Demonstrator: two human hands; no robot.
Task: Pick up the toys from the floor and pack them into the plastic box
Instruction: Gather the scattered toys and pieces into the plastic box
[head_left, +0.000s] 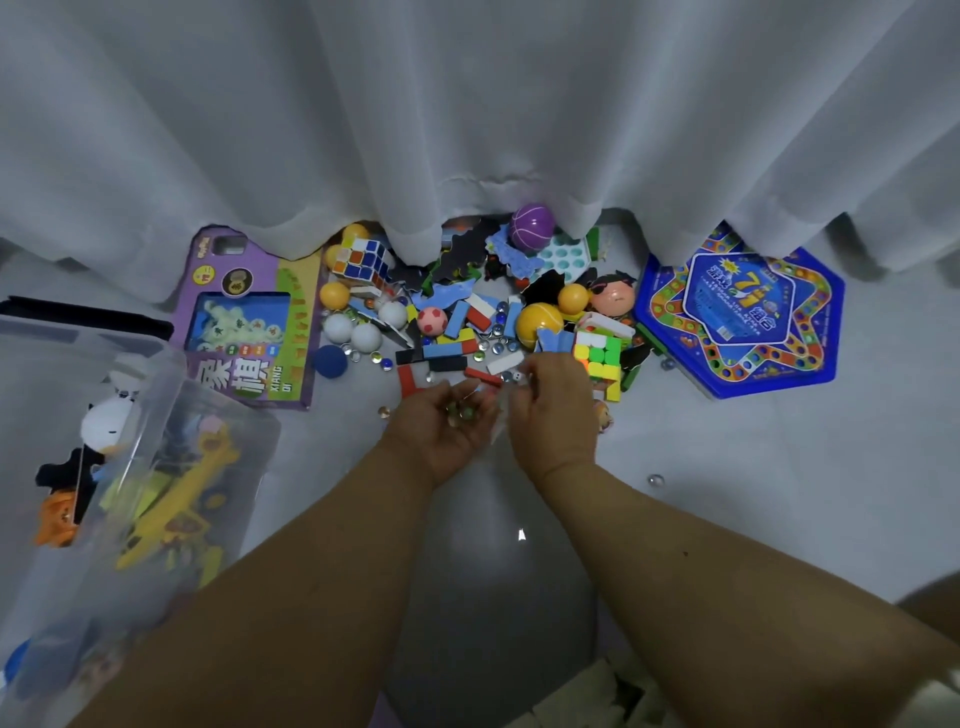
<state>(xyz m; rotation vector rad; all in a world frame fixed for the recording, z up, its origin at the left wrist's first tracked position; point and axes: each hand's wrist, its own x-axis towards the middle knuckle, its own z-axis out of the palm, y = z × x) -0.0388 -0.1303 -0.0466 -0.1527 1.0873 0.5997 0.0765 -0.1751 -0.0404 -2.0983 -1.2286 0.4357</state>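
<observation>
Toys (467, 317) lie heaped by the curtain at twelve o'clock; the clear plastic box (156, 395), part-filled, sits at nine.

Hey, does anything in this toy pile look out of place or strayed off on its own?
Yes. One glass marble lies alone on the bare floor, right of the right hand and apart from the toy pile. The left hand cups a few marbles.
</observation>
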